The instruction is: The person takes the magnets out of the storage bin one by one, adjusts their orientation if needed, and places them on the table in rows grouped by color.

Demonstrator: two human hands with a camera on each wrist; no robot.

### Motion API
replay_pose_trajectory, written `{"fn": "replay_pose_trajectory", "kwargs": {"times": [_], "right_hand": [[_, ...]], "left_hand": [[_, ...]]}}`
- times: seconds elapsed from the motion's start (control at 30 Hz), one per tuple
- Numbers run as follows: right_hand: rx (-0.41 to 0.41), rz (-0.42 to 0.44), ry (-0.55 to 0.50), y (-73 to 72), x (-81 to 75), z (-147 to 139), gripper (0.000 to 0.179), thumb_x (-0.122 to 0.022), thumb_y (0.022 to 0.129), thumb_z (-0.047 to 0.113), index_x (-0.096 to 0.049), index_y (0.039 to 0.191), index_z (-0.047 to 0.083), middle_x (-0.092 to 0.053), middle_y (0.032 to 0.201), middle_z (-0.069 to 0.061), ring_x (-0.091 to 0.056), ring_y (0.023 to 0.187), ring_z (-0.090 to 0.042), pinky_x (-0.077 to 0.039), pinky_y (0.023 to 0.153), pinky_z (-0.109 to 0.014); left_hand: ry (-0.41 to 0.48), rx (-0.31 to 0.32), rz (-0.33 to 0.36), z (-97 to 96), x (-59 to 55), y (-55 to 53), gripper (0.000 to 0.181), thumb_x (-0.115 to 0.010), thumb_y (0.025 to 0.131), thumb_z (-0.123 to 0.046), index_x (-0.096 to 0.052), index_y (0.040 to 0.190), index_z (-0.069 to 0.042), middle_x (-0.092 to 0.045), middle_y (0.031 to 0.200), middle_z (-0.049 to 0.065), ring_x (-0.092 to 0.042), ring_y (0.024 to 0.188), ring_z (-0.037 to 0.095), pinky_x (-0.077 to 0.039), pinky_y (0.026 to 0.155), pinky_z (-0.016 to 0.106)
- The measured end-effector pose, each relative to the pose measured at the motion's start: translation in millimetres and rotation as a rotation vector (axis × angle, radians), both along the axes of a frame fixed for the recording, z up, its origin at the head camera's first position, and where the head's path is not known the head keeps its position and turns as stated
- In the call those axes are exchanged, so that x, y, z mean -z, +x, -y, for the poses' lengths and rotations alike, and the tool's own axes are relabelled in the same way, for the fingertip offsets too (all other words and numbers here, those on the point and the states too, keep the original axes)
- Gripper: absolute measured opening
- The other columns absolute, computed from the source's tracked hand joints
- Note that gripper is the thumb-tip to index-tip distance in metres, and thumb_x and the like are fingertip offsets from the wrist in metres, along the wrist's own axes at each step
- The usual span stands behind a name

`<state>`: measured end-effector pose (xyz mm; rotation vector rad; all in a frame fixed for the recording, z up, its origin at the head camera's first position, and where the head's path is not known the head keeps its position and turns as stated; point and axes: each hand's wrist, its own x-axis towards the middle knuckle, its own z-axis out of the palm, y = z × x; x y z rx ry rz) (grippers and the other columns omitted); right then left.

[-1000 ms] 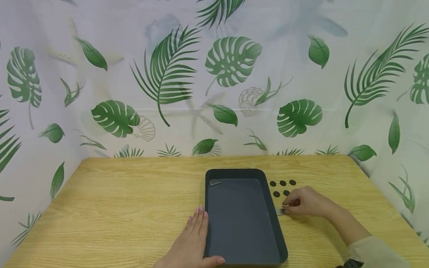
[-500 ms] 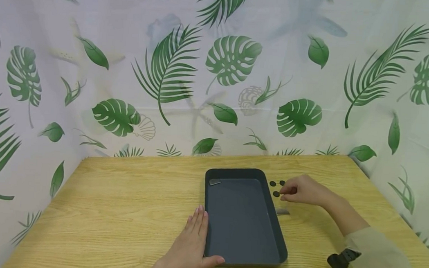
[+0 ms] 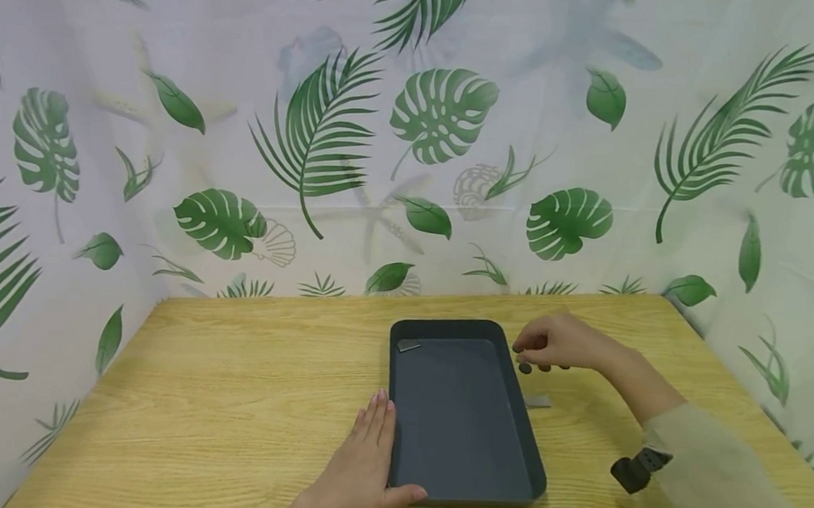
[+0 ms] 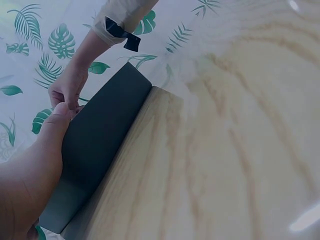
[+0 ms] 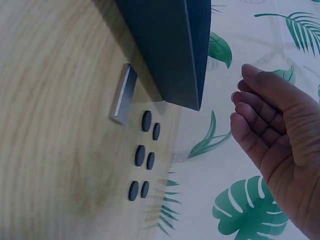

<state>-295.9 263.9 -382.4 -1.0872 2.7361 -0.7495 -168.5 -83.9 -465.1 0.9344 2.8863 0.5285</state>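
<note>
A dark grey rectangular baking pan (image 3: pixel 463 421) lies on the wooden table. My left hand (image 3: pixel 359 465) rests along its left wall with fingers straight, the thumb reaching over the near rim. Over several small black discs (image 5: pixel 146 121) to the right of the pan hovers my right hand (image 3: pixel 570 340). Its fingers are loosely bent, and nothing shows between them in the right wrist view. The discs lie in two rows and are partly hidden by this hand in the head view. Beside the pan's right wall lies a flat silvery bar (image 5: pixel 125 95).
Inside the pan's far left corner is a small flat metallic piece (image 3: pixel 408 346). The wooden table (image 3: pixel 245 384) extends on both sides of the pan. A leaf-patterned cloth (image 3: pixel 357 150) stands behind the table and along its sides.
My right hand has moved from the silvery bar toward the far side, over the black discs, uncovering the bar. My left hand and the pan have stayed in place.
</note>
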Motion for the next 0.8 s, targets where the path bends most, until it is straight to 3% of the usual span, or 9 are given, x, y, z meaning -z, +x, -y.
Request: {"fn": "replay_pose_trajectory", "kwargs": {"times": [0.13,0.3,0.53,0.8], "right_hand": [[-0.028,-0.086,0.003,-5.9,-6.9,11.0,0.016,-0.070,0.086,0.016,-0.073,0.095,0.003,-0.070,0.083,0.002,-0.062,0.067,-0.002,-0.051,0.060,-0.023],[-0.006,-0.076,-0.009,-10.6,-15.2,25.1,0.017,-0.070,0.087,0.021,-0.073,0.097,0.008,-0.070,0.084,0.003,-0.059,0.061,-0.001,-0.049,0.055,-0.023],[-0.029,-0.144,-0.051,-21.8,-27.2,43.7,0.016,-0.072,0.085,0.018,-0.074,0.096,0.005,-0.071,0.087,-0.002,-0.065,0.071,-0.009,-0.052,0.064,-0.024],[0.024,-0.078,-0.103,-30.2,-30.8,62.7,0.021,-0.072,0.085,0.020,-0.074,0.100,0.006,-0.072,0.093,-0.005,-0.067,0.075,-0.011,-0.053,0.066,-0.026]], "left_hand": [[-0.008,-0.003,-0.012,1.3,0.5,-0.2,0.104,-0.046,0.087,-0.067,-0.012,0.146,0.012,-0.001,0.154,0.029,-0.002,0.143,0.041,-0.019,0.112,0.052],[-0.001,-0.003,-0.016,2.0,1.2,-0.9,0.105,-0.046,0.087,-0.067,-0.013,0.146,0.012,-0.002,0.154,0.030,-0.002,0.143,0.041,-0.020,0.112,0.053],[-0.016,0.000,-0.023,1.7,-0.3,-1.0,0.104,-0.045,0.088,-0.067,-0.013,0.146,0.012,-0.002,0.154,0.030,-0.003,0.143,0.041,-0.021,0.112,0.052],[-0.015,-0.006,-0.014,0.5,-3.0,0.0,0.104,-0.047,0.087,-0.067,-0.014,0.146,0.012,-0.004,0.154,0.030,-0.003,0.143,0.040,-0.021,0.112,0.052]]}}
